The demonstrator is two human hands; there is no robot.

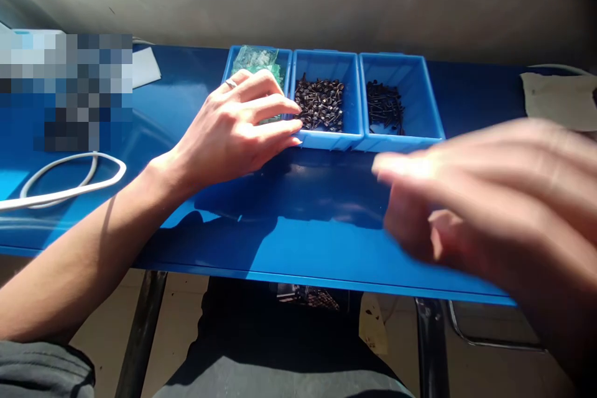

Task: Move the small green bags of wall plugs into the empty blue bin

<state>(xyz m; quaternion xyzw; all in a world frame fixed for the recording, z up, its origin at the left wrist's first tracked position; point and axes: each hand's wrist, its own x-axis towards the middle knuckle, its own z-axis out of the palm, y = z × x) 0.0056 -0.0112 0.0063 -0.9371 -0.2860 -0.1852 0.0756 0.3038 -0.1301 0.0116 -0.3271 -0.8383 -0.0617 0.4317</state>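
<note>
Three blue bins stand side by side on the blue table. My left hand [247, 118] is over the front of the left bin [227, 68], its fingers apart and their tips at the edge of the middle bin [329, 140]. Small dark metal screws [321, 102] fill the bottom of that middle bin. Clear and green plastic packets [256, 62] lie in the left bin. Longer dark screws [385, 106] are in the right bin [420, 93]. Smeared by motion, my right hand [485, 186] is in front and to the right of the right bin; what its fingers hold, if anything, cannot be made out.
A white cable [107, 181] loops on the table [326, 261] at the left, below a pixelated area. A white paper [145, 68] lies near it. At the far right is a beige cloth [559, 99]. A grey wall [326, 0] rises behind the bins.
</note>
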